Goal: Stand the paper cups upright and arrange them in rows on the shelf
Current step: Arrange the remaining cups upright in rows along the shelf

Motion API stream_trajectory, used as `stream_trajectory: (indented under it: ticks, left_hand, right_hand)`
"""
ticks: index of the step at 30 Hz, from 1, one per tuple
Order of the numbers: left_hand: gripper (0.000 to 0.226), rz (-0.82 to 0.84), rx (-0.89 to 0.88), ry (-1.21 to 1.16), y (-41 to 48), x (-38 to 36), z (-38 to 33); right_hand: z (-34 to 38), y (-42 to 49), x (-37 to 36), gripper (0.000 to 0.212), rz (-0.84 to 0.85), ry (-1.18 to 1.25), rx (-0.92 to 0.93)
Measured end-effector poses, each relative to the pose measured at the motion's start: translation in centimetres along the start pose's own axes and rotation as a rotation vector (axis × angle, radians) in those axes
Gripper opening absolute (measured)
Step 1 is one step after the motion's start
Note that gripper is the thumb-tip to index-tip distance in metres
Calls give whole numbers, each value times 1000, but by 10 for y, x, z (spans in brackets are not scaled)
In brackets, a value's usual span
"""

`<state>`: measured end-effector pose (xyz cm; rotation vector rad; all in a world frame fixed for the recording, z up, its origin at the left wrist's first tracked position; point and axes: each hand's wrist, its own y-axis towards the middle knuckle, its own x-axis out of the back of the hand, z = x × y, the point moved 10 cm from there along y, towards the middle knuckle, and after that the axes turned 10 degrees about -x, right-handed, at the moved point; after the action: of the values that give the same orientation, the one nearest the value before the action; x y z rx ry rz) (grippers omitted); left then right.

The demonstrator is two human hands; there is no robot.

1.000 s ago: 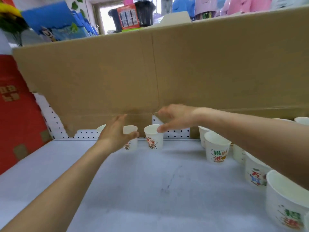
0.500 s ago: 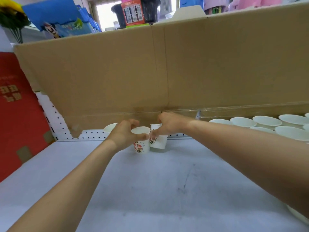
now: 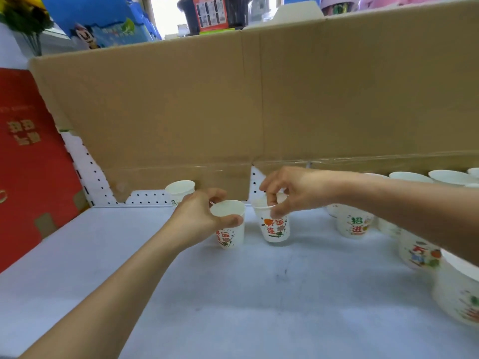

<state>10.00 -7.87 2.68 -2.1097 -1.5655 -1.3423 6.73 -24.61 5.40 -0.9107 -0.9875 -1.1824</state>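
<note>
Two white paper cups with red print stand upright side by side on the pale shelf. My left hand grips the left cup around its rim. My right hand pinches the rim of the right cup, fingers partly inside it. A third upright cup stands behind my left hand, against the back. Several more upright cups stand in rows at the right, partly hidden by my right forearm.
A large brown cardboard sheet leans along the back over a white pegboard. A red box walls off the left end of the shelf. Big cups crowd the right front edge.
Both hands have drawn the two cups forward from the back wall toward me, and the cups now stand a little apart. The camera has moved closer.
</note>
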Motion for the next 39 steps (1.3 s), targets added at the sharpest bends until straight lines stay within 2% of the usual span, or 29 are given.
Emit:
stream_trajectory:
  ticks: [4,9,17,21,27,31,34,39]
  left_hand:
    - [62,50,-114,-2,-11,-19,-40]
    - [63,94,-221,-77,-22,-50,-87]
    - [69,89,-234,-111,-35,-78,-128]
    - [70,71,-211,-103,-44,-83,-139]
    - [71,44,-199,-93,-60,-86,-153]
    - [72,52,-209,-108,-73,-92,-166]
    - [75,49,-222,-120,-81,-99,-178]
    - [78,44,-220,-152,-88,-109,-194]
  right_hand:
    - [-26,-53,1,6,30,-109,13]
    - [-45,-107,10,10,-92,-326,35]
    - [-68,-144,18,13,-69,-486,15]
    - [-73,-149,22,11,-87,-486,15]
    - [-71,-150,19,24,-83,-483,12]
    - [-70,-152,19,17,-93,-478,33]
    - [-70,-160,29,21,-93,-330,46]
    - [-75,-172,39,9,-94,-140,81]
